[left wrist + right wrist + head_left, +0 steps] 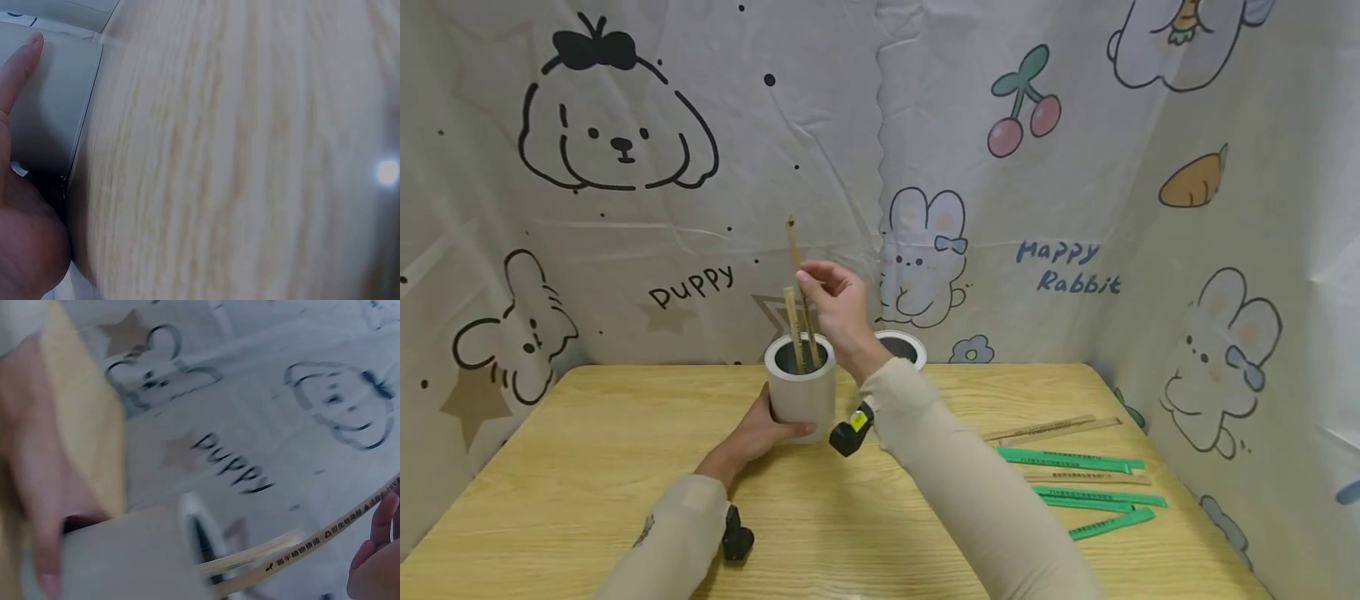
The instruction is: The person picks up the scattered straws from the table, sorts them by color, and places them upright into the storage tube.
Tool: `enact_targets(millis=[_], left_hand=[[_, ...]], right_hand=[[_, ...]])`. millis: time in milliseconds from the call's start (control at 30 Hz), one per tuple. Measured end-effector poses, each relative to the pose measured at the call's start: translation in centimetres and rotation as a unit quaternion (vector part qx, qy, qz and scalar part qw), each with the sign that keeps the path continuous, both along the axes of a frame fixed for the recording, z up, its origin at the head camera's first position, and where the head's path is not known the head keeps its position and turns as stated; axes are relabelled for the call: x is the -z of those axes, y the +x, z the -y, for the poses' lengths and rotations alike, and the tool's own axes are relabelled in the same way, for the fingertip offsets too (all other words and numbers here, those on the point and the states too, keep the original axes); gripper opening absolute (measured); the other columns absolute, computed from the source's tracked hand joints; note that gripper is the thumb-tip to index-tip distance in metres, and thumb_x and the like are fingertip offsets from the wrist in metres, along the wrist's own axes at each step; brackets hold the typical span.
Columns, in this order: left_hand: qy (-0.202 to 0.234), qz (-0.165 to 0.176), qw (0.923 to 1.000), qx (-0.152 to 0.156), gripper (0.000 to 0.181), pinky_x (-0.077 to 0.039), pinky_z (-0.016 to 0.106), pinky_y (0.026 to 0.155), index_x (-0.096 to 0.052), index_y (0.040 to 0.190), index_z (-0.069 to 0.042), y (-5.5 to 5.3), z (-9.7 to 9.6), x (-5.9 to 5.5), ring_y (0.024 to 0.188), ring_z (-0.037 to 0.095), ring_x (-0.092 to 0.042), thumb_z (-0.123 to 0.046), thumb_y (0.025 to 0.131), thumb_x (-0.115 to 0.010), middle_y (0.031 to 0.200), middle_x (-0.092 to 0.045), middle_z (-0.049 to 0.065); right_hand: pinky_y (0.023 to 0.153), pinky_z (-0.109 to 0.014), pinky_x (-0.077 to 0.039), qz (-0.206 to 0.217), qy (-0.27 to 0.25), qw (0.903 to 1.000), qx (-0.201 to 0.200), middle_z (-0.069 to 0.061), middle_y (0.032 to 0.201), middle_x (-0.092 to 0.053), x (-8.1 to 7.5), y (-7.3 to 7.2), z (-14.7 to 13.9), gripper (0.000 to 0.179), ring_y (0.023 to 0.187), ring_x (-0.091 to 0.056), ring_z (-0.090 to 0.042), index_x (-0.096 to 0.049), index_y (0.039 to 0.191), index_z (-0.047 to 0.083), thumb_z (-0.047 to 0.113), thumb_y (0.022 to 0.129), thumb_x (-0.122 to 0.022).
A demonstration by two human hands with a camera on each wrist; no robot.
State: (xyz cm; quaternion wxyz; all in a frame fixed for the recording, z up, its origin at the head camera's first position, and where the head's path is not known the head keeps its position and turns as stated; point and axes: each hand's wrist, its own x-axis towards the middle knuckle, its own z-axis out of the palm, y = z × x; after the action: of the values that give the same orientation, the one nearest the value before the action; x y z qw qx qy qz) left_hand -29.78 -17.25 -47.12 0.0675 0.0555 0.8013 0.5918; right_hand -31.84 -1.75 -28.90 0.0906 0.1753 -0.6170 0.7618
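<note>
My left hand [752, 435] grips a white cylindrical cup [805, 404] low on its side, thumb across the front; its other fingers are hidden behind. In the left wrist view the thumb lies along the pale wall of the cup [59, 94]. My right hand [841, 307], above the cup's mouth, pinches a long tan wrapped straw [794, 246] partway up. Its lower end is inside the cup. Beside it another tan straw [792, 321] leans in the same cup. Printed lettering shows on the held straw [300, 551] in the right wrist view.
A second white cup [917, 343] stands behind my right wrist, partly hidden. On the right of the wooden table [587, 467] lie several green wrapped straws [1067, 458] and tan ones [1052, 428]. A printed cloth [820, 108] hangs around the table.
</note>
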Motion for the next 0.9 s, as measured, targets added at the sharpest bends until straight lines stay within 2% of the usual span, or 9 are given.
enact_targets(millis=[100, 200, 300, 400, 500, 600, 667, 800, 900], left_hand=[[-0.003, 0.001, 1.0000, 0.001, 0.108, -0.026, 0.059, 0.123, -0.009, 0.160, -0.007, 0.0, -0.2, 0.1, 0.148, 0.042, -0.033, -0.024, 0.083, -0.084, 0.160, -0.030, 0.022], [0.000, 0.001, 1.0000, 0.003, 0.107, -0.027, 0.058, 0.122, -0.010, 0.160, -0.007, 0.0, -0.2, 0.0, 0.147, 0.041, -0.034, -0.023, 0.083, -0.083, 0.159, -0.032, 0.021], [0.000, -0.001, 1.0000, 0.003, 0.107, -0.028, 0.058, 0.122, -0.010, 0.160, -0.007, 0.0, -0.1, -0.2, 0.146, 0.041, -0.035, -0.023, 0.084, -0.083, 0.159, -0.032, 0.021], [-0.002, -0.002, 1.0000, 0.002, 0.107, -0.028, 0.058, 0.122, -0.009, 0.160, -0.007, 0.0, 0.0, -0.2, 0.146, 0.041, -0.035, -0.023, 0.084, -0.083, 0.159, -0.032, 0.022], [0.004, -0.003, 1.0000, 0.000, 0.108, -0.027, 0.058, 0.123, -0.008, 0.161, -0.006, 0.0, 0.1, -0.1, 0.148, 0.041, -0.033, -0.020, 0.084, -0.083, 0.160, -0.030, 0.022], [0.013, -0.006, 0.9999, 0.005, 0.109, -0.026, 0.058, 0.123, -0.006, 0.161, -0.006, 0.0, 0.1, 0.0, 0.149, 0.042, -0.031, -0.018, 0.084, -0.083, 0.161, -0.028, 0.023], [0.018, -0.008, 0.9998, 0.007, 0.110, -0.024, 0.058, 0.124, -0.006, 0.161, -0.006, 0.1, 0.0, 0.1, 0.149, 0.042, -0.030, -0.017, 0.084, -0.083, 0.162, -0.027, 0.023], [0.022, -0.012, 0.9997, 0.007, 0.110, -0.023, 0.058, 0.124, -0.006, 0.161, -0.005, 0.1, -0.1, 0.1, 0.150, 0.042, -0.029, -0.016, 0.084, -0.083, 0.162, -0.026, 0.024], [0.021, -0.012, 0.9997, 0.006, 0.110, -0.023, 0.057, 0.124, -0.006, 0.161, -0.004, 0.1, -0.2, 0.0, 0.150, 0.042, -0.029, -0.015, 0.084, -0.083, 0.162, -0.026, 0.024]], right_hand=[[0.080, -0.024, -0.052, 0.032, 0.062, 0.9976, 0.007, -0.008, 0.105, -0.073, 1.8, -0.2, 0.5, 0.023, 0.089, -0.063, -0.012, -0.070, 0.117, -0.003, 0.009, 0.097, -0.067], [0.085, -0.024, -0.052, 0.044, 0.162, 0.9857, -0.009, -0.014, 0.120, -0.070, 2.5, 0.0, 0.0, 0.026, 0.101, -0.066, -0.017, -0.070, 0.121, 0.003, 0.013, 0.098, -0.067], [0.091, -0.027, -0.054, 0.019, 0.239, 0.9699, -0.044, -0.015, 0.123, -0.069, 2.2, 0.3, -1.4, 0.028, 0.107, -0.067, -0.024, -0.069, 0.124, 0.002, 0.013, 0.098, -0.067], [0.092, -0.032, -0.056, -0.014, 0.275, 0.9579, -0.083, -0.018, 0.123, -0.069, 1.3, 0.4, -3.6, 0.028, 0.103, -0.068, -0.024, -0.068, 0.123, -0.001, 0.012, 0.098, -0.066], [0.093, -0.034, -0.056, -0.033, 0.308, 0.9449, -0.106, -0.020, 0.125, -0.069, 0.5, 0.4, -6.8, 0.028, 0.101, -0.068, -0.023, -0.068, 0.122, -0.001, 0.013, 0.099, -0.064], [0.093, -0.038, -0.055, -0.028, 0.335, 0.9359, -0.106, -0.023, 0.128, -0.067, 0.3, 0.5, -10.9, 0.029, 0.105, -0.068, -0.031, -0.067, 0.123, -0.003, 0.013, 0.099, -0.063], [0.095, -0.042, -0.055, -0.017, 0.350, 0.9314, -0.098, -0.025, 0.130, -0.064, 0.7, 0.3, -13.8, 0.030, 0.107, -0.067, -0.035, -0.066, 0.124, -0.004, 0.013, 0.100, -0.063], [0.100, -0.046, -0.052, 0.023, 0.386, 0.9188, -0.076, -0.024, 0.132, -0.063, 3.1, -0.4, -19.7, 0.032, 0.109, -0.066, -0.031, -0.065, 0.127, -0.003, 0.016, 0.101, -0.063], [0.107, -0.051, -0.049, 0.051, 0.420, 0.9035, -0.070, -0.022, 0.134, -0.063, 5.7, -0.9, -23.9, 0.036, 0.115, -0.065, -0.031, -0.063, 0.131, -0.002, 0.020, 0.102, -0.061]])
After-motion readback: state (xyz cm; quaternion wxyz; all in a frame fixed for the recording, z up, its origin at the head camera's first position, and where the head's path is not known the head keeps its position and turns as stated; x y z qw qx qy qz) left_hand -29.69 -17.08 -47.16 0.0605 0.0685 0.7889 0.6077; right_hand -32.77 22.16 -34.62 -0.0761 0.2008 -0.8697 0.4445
